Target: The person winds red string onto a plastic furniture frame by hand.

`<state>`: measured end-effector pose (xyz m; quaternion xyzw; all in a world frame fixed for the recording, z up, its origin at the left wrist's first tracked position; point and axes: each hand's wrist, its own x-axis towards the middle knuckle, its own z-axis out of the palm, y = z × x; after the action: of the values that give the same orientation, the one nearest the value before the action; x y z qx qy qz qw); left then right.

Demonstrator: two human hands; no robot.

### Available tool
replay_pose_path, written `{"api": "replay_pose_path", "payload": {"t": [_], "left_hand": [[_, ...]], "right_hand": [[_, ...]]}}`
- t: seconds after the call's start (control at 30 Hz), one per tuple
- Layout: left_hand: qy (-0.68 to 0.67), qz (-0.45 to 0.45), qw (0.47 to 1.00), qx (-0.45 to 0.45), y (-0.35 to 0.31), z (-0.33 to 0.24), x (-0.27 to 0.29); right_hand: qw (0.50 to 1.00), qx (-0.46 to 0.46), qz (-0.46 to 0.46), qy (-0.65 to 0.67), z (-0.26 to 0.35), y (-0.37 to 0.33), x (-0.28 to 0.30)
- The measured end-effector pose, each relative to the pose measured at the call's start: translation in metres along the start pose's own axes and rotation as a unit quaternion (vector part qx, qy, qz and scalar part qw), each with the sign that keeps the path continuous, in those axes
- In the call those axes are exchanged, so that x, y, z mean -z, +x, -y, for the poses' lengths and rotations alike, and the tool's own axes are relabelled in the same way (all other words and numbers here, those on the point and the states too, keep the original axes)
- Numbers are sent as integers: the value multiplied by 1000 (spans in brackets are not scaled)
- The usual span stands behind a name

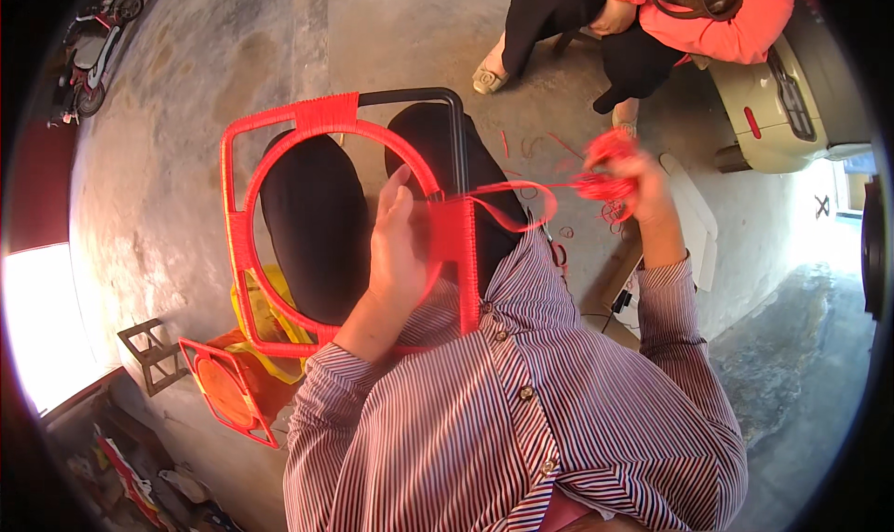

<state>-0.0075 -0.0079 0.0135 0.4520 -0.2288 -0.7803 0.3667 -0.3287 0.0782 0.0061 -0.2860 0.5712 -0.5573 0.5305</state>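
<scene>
A square frame (235, 239) with a round ring inside stands tilted over my lap. Red strip wraps most of it, while its upper right corner shows bare black tube (456, 132). My left hand (396, 248) holds the frame from within the ring, at the wrapped joint on its right side, with its fingers pointing up. Out to the right, my right hand (644, 188) is closed around a bundle of red strip (610, 174), slightly blurred. From that bundle a loose loop of strip (521, 223) runs back to the frame's right bar.
At lower left are a smaller red frame (228, 392), a yellow bag (270, 309) and a bare metal frame (154, 355). Red scraps (531, 148) litter the concrete floor. Another person (689, 20) sits at upper right beside a pale vehicle (782, 104). A scooter (98, 57) stands far left.
</scene>
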Motion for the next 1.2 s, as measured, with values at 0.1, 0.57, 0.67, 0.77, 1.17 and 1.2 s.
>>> {"api": "replay_pose_path", "payload": {"t": [0.1, 0.57, 0.67, 0.77, 1.17, 1.2], "left_hand": [[-79, 80, 994, 7, -2, -3, -7], [-78, 136, 985, 66, 5, 0, 9], [-61, 134, 987, 65, 6, -1, 3], [-33, 125, 990, 61, 6, -1, 3], [-58, 134, 984, 102, 4, 1, 9], [-58, 138, 984, 100, 3, 1, 7]], "right_hand": [[953, 40, -137, 268, -6, 16, 39], [978, 29, 158, -136, -34, 1, -107], [998, -29, -26, -56, -50, 13, -47], [997, -23, -68, -37, -40, 4, -27], [989, -139, -51, 0, -126, -34, -48], [989, -135, -52, -1, -129, -27, -47]]}}
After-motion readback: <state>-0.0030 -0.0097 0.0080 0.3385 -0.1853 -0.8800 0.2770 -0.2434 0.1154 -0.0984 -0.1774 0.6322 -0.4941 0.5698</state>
